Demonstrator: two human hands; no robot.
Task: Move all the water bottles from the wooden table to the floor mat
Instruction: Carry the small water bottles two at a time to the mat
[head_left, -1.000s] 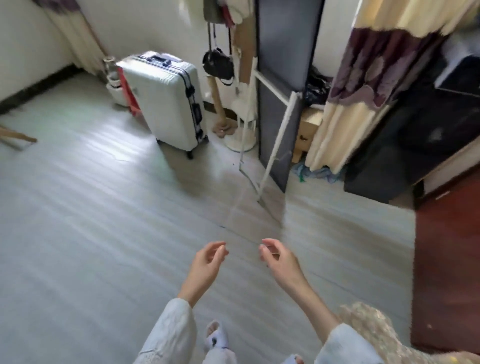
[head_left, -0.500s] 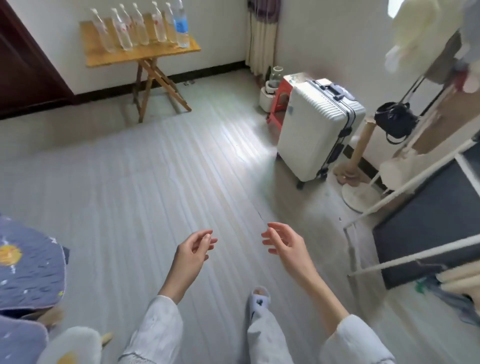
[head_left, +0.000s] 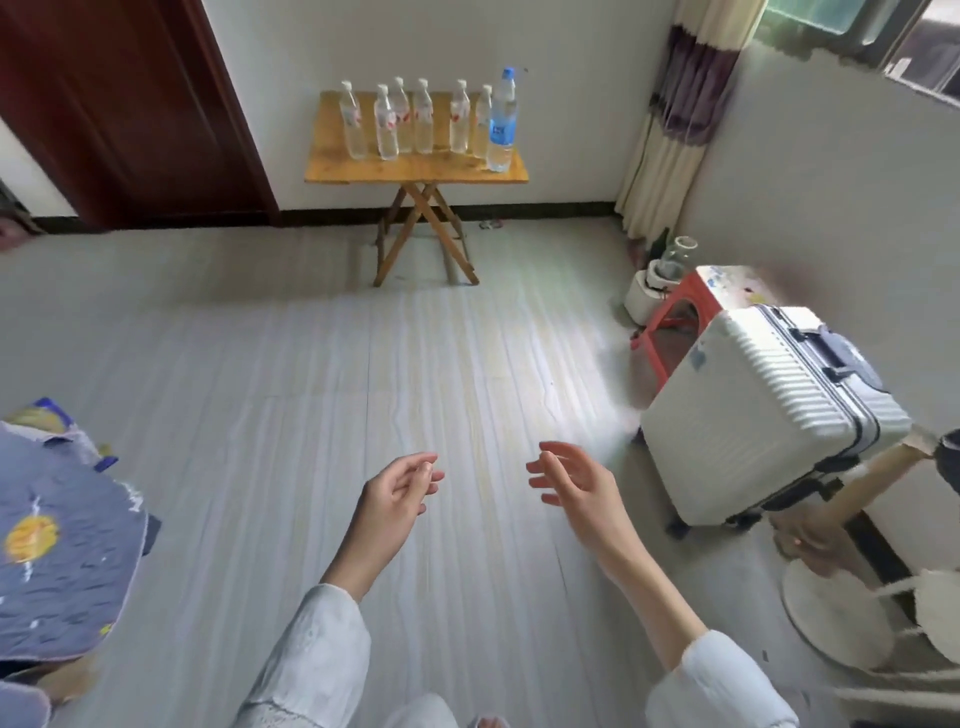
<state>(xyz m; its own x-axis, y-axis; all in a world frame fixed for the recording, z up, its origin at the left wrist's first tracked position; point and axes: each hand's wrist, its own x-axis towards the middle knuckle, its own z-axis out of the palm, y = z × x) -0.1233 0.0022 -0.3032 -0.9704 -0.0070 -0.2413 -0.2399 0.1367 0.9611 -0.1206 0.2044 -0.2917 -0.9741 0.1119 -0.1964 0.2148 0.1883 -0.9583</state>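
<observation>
1. Table (head_left: 415, 169) ahead at far wall, bottles (head_left: 423, 122) in a row on it.
2. Door (head_left: 130, 104) left of table, curtain (head_left: 670, 119) to its right.
3. Suitcase (head_left: 763, 410) on my right, stool (head_left: 685, 306) behind it.
4. Mat (head_left: 62, 551) near left.

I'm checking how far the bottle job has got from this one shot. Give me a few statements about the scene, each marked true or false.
1. Seven water bottles stand on the wooden table. True.
2. The left hand holds a bottle. False: both the left hand and the right hand are empty, fingers loosely spread above the floor.
3. The tallest bottle, with the blue cap and label, stands at the table's right end. True.
4. The white suitcase stands left of the table. False: it is on the right side of the room, near a red stool.
5. A bottle already lies on the blue patterned mat. False: no bottle shows on its visible part.
</observation>
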